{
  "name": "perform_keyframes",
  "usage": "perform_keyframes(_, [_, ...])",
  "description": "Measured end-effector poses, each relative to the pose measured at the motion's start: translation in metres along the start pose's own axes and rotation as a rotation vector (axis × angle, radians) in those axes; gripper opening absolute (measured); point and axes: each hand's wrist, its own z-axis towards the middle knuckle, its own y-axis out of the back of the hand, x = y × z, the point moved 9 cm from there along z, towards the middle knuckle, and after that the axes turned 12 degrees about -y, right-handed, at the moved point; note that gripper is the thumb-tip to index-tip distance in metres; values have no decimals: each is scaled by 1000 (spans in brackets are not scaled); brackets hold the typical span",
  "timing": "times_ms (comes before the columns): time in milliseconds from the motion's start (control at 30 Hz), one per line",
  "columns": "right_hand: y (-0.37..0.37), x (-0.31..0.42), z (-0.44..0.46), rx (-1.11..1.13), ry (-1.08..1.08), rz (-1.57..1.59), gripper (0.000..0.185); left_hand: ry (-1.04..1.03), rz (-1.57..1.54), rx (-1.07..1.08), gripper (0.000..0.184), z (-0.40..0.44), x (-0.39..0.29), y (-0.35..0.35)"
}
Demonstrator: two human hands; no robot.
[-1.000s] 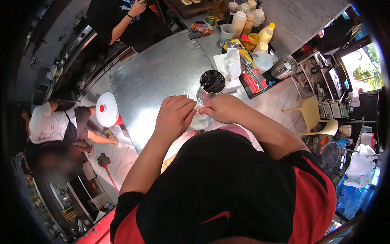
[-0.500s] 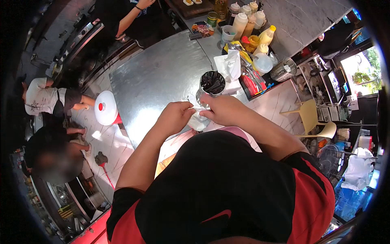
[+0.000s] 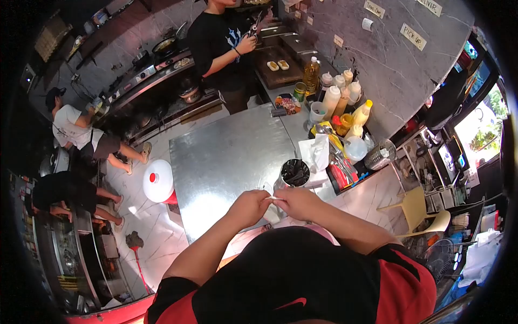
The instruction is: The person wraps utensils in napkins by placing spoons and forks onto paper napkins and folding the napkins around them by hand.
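My left hand [image 3: 250,208] and my right hand [image 3: 298,203] meet over the near edge of the steel table [image 3: 226,151]. Both are closed, fingertips pinching a thin white sheet [image 3: 273,214] that hangs down between them; whether it is paper or plastic I cannot tell. Just beyond my right hand stands a metal canister [image 3: 285,177] holding several black utensils or straws. White napkins [image 3: 319,154] lie beside the canister, to its right.
Squeeze bottles [image 3: 330,101] and a tray of cutlery [image 3: 345,175] stand at the right. A person in black [image 3: 216,48] holds something at the back; two other people bend at the left. A white-lidded container [image 3: 158,182] stands left of the table; a yellow chair [image 3: 415,210] at right.
The view has tilted up, showing more of the back wall and the people. My hands have drawn closer together, still pinching the white sheet.
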Motion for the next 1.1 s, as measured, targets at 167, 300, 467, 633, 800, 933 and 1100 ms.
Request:
perform_keyframes(167, [21,10,0,-74,32,49,25,-11,-50,-137,22,-4,-18,18])
perform_keyframes(300, [20,9,2,-7,-32,48,25,24,-86,-103,23,-4,-15,21])
perform_keyframes(467, [25,6,6,-69,-10,63,23,57,-87,-278,30,-11,-1,31])
perform_keyframes(633, [64,17,-3,-409,47,8,13,331,-387,-369,23,-55,3,25])
perform_keyframes(800, [67,41,-12,-498,219,-32,22,368,-1762,-246,73,-38,-14,-46])
perform_keyframes(933, [57,52,-21,-493,331,-71,32,262,-2024,-224,80,-23,-4,-27])
perform_keyframes(1100, [53,56,-24,-477,411,-91,32,467,-1752,-218,57,-31,32,-28])
